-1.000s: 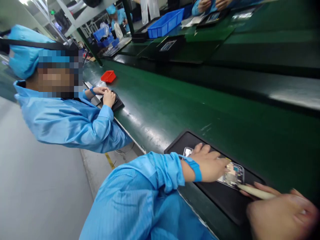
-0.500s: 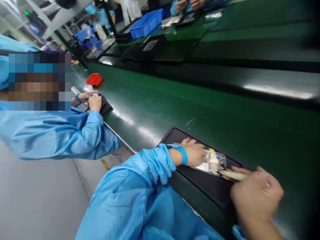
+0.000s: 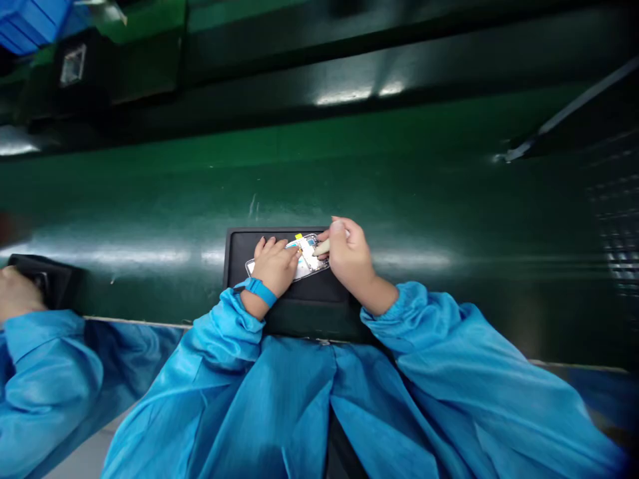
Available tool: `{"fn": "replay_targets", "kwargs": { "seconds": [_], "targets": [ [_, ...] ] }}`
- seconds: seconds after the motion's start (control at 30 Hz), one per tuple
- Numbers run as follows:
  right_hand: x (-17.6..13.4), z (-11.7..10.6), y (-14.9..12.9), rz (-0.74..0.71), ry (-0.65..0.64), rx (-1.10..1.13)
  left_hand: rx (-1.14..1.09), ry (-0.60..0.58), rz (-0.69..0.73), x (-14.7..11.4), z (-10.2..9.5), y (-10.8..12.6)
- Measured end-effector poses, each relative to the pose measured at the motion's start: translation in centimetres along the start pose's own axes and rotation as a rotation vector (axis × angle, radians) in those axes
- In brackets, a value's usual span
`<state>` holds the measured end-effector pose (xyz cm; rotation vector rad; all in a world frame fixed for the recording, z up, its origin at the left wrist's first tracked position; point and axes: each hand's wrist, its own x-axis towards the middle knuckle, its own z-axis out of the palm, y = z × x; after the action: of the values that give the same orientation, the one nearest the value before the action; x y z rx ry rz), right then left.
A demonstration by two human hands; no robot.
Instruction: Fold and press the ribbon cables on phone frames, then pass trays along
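Note:
An opened phone body (image 3: 308, 256) with bare inner parts lies slantwise on a black tray (image 3: 319, 291). A yellow tab (image 3: 299, 236) shows at its far edge. My left hand (image 3: 274, 267), in a blue wrist strap (image 3: 261, 291), rests across the phone with its fingers spread. My right hand (image 3: 349, 256) is closed round a pale stick-like tool (image 3: 323, 247). That tool points left, its tip at the phone's right part; whether they touch is unclear. The exact kind of tool cannot be made out.
On the left, a co-worker's hand (image 3: 18, 293) is at a black holder (image 3: 60, 276) on the green bench (image 3: 424, 213). A blue bin (image 3: 30, 23) and a dark block (image 3: 82, 73) stand at the far left. A metal bar (image 3: 574, 110) slants at the right.
My view has swung right and down, so both my arms now show and the co-worker is mostly out of view. Both hands stay at the phone, the tool still in my right hand.

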<state>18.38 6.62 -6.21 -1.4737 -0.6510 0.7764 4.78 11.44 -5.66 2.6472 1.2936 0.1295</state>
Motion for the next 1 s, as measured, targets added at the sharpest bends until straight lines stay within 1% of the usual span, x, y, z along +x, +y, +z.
{"fn": "replay_targets", "kwargs": {
  "seconds": [0.07, 0.17, 0.33, 0.47, 0.6, 0.8, 0.9, 1.0],
  "targets": [
    [0.1, 0.5, 0.3, -0.045, 0.001, -0.013, 0.022, 0.020, 0.014, 0.0, 0.0, 0.2],
    [0.3, 1.0, 0.7, -0.107, 0.019, -0.046, 0.054, 0.018, 0.031, 0.0, -0.1, 0.4],
    [0.4, 1.2, 1.0, -0.176, 0.065, -0.122, 0.079, 0.002, 0.050, -0.1, -0.2, 0.6],
    [0.2, 0.9, 1.0, -0.223, 0.029, -0.160, 0.073, 0.013, 0.050, -0.2, -0.1, 0.4],
    [0.2, 0.9, 1.0, -0.329, -0.014, -0.219, 0.065, 0.016, 0.043, -0.2, 0.0, 0.3],
    [0.2, 0.9, 1.2, -0.475, -0.008, -0.305, 0.068, 0.002, 0.027, -0.1, -0.1, 0.5],
    [0.1, 0.9, 1.5, -0.512, -0.007, -0.330, 0.068, 0.000, 0.023, -0.1, -0.1, 0.6],
    [0.0, 0.8, 1.6, -0.517, -0.025, -0.355, 0.059, 0.002, 0.023, 0.0, -0.2, 0.7]
  ]
}}
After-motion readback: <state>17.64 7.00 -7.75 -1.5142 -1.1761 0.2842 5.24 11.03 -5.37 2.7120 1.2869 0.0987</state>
